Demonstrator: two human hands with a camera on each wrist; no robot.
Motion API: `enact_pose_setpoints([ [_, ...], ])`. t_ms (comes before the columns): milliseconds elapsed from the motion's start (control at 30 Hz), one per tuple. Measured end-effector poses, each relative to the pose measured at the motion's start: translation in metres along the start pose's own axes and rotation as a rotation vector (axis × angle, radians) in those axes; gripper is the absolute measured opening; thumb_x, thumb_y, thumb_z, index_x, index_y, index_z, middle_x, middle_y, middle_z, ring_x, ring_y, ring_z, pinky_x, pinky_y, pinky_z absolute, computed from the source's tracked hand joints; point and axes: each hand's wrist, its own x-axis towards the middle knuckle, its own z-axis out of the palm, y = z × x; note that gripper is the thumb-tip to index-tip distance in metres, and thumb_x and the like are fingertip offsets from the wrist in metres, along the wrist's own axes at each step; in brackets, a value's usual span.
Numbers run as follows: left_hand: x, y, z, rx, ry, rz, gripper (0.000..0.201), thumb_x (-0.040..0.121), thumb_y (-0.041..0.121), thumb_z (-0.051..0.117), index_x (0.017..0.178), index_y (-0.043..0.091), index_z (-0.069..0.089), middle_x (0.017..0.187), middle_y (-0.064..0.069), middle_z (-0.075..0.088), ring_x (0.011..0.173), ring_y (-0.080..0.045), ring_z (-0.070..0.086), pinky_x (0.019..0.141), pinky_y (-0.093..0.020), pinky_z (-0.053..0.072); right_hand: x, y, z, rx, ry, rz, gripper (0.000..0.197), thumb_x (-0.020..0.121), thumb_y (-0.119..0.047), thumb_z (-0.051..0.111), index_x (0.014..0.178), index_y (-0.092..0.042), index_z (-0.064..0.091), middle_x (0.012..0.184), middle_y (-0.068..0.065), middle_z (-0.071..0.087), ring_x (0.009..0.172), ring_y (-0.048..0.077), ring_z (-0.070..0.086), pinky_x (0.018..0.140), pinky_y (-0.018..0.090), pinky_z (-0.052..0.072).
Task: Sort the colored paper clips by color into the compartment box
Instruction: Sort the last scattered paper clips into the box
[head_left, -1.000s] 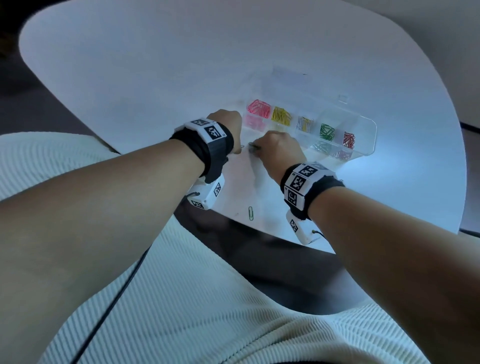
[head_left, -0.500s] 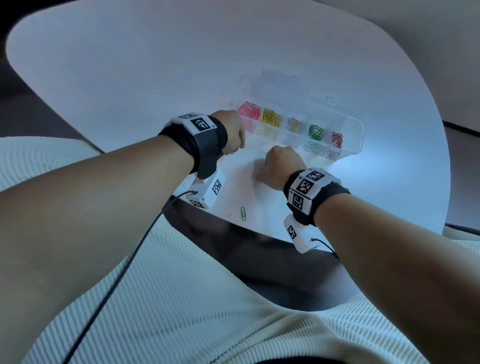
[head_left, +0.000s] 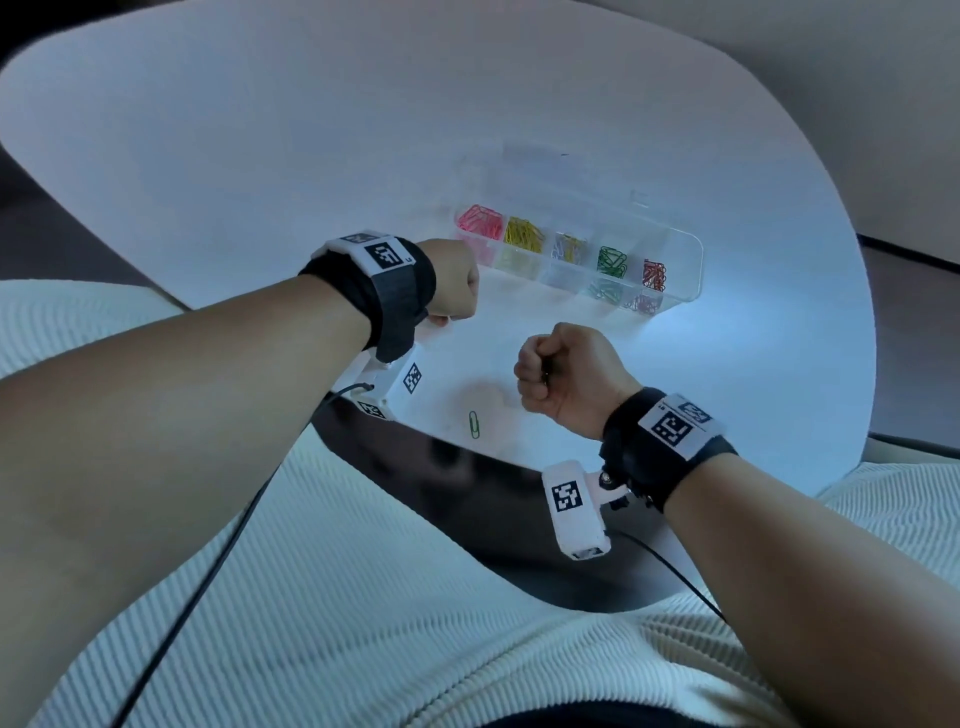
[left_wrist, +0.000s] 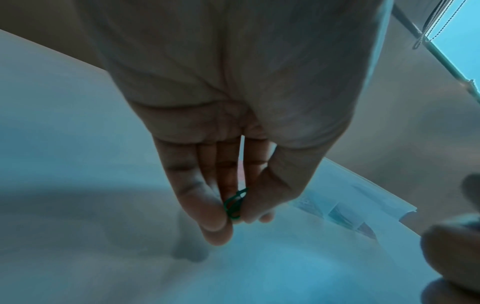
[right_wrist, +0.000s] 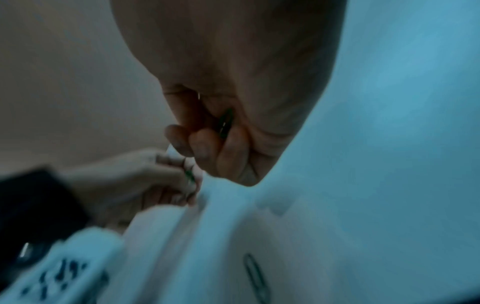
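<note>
Head view: a clear compartment box (head_left: 680, 270) is seen on the white table (head_left: 311, 156), beyond both hands, with its clips grouped along it as pink (head_left: 480, 221), yellow (head_left: 523, 236), a mixed pale and yellow lot (head_left: 569, 247), green (head_left: 612, 260) and red (head_left: 653, 273). A single green paper clip (head_left: 473, 424) is seen lying flat near the table's front edge, between the two wrists and apart from both. The left hand (head_left: 451, 283) is held just in front of the box's pink end; in the left wrist view a dark green clip (left_wrist: 235, 202) is shown pinched between its thumb and fingertips (left_wrist: 215, 222), above the table. The right hand (head_left: 563, 371) is curled into a fist nearer the front edge, and in the right wrist view a green clip (right_wrist: 225, 121) is seen tucked inside its closed fingers (right_wrist: 205, 148), though the picture is blurred there. Black straps with white marker tags are worn on both wrists.
</note>
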Motion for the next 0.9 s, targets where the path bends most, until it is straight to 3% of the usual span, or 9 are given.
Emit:
enact_pose_setpoints([
  [133,0.0,-0.001,0.0,0.006,0.001,0.004,0.021,0.084,0.003,0.05,0.07,0.014,0.062,0.058,0.005,0.059,0.055,-0.014,0.059,0.051,-0.022,0.046,-0.002,0.005,0.018,-1.038,0.086,-0.226,0.05,0.094,-0.034,0.055,0.054,-0.018,0.029,0.053,-0.001,0.026,0.047,0.015,0.022,0.048,0.028,0.02],
  [200,-0.001,0.0,-0.001,0.008,-0.012,0.009,0.024,0.084,0.003,0.05,0.067,0.016,0.061,0.059,0.005,0.059,0.055,-0.014,0.059,0.05,-0.022,0.046,-0.001,0.013,0.02,-1.434,0.034,-0.333,0.05,0.093,-0.047,0.056,0.057,-0.017,0.039,0.052,-0.003,0.035,0.051,0.015,0.036,0.052,0.029,0.031],
  [267,-0.001,0.0,-0.002,0.01,-0.014,0.011,0.025,0.085,0.003,0.051,0.067,0.017,0.061,0.059,0.006,0.059,0.054,-0.013,0.058,0.048,-0.021,0.045,0.0,0.019,0.017,-1.592,-0.045,-0.404,0.028,0.092,-0.051,0.056,0.081,-0.025,0.061,0.065,-0.005,0.053,0.067,0.016,0.053,0.06,0.029,0.037],
  [333,-0.001,-0.001,-0.002,0.002,-0.01,0.009,0.024,0.085,0.003,0.052,0.068,0.017,0.062,0.058,0.005,0.059,0.052,-0.011,0.057,0.046,-0.021,0.043,0.0,0.021,0.016,-1.71,-0.101,-0.435,0.023,0.094,-0.045,0.055,0.113,-0.037,0.065,0.091,-0.005,0.068,0.09,0.019,0.062,0.071,0.028,0.041],
  [433,0.0,-0.001,-0.002,-0.007,-0.012,0.005,0.021,0.085,0.004,0.054,0.073,0.016,0.065,0.057,0.005,0.06,0.05,-0.009,0.057,0.043,-0.018,0.043,0.001,0.018,0.012,-1.758,-0.115,-0.45,0.03,0.097,-0.039,0.053,0.126,-0.039,0.062,0.116,-0.008,0.068,0.107,0.016,0.06,0.079,0.025,0.039],
  [533,-0.001,0.0,-0.002,-0.011,-0.014,-0.001,0.019,0.085,0.004,0.054,0.08,0.014,0.069,0.057,0.005,0.06,0.05,-0.009,0.056,0.038,-0.015,0.04,0.002,0.02,0.009,-1.767,-0.082,-0.461,0.025,0.095,-0.038,0.055,0.116,-0.037,0.068,0.11,-0.008,0.07,0.1,0.017,0.063,0.075,0.024,0.04],
  [667,0.0,-0.001,0.0,-0.013,-0.021,0.0,0.019,0.084,0.003,0.055,0.086,0.011,0.072,0.06,0.003,0.062,0.052,-0.009,0.057,0.05,-0.02,0.044,0.002,0.02,0.017,-1.778,-0.011,-0.39,0.017,0.088,-0.035,0.057,0.097,-0.028,0.07,0.094,-0.001,0.068,0.085,0.024,0.062,0.07,0.028,0.046],
  [833,0.0,-0.001,0.001,-0.002,-0.028,-0.003,0.019,0.083,0.002,0.056,0.086,0.012,0.072,0.06,0.002,0.062,0.055,-0.012,0.057,0.055,-0.021,0.047,0.002,0.023,0.023,-1.767,0.056,-0.412,0.023,0.087,-0.034,0.055,0.107,-0.023,0.057,0.071,-0.003,0.05,0.072,0.027,0.056,0.063,0.03,0.041],
  [900,-0.001,-0.001,0.0,0.008,-0.031,-0.005,0.02,0.083,0.002,0.055,0.084,0.013,0.071,0.058,0.003,0.061,0.057,-0.013,0.057,0.05,-0.021,0.042,0.001,0.023,0.026,-1.746,0.039,-0.427,0.032,0.087,-0.041,0.056,0.116,-0.028,0.056,0.078,-0.002,0.055,0.076,0.027,0.056,0.065,0.03,0.041],
])
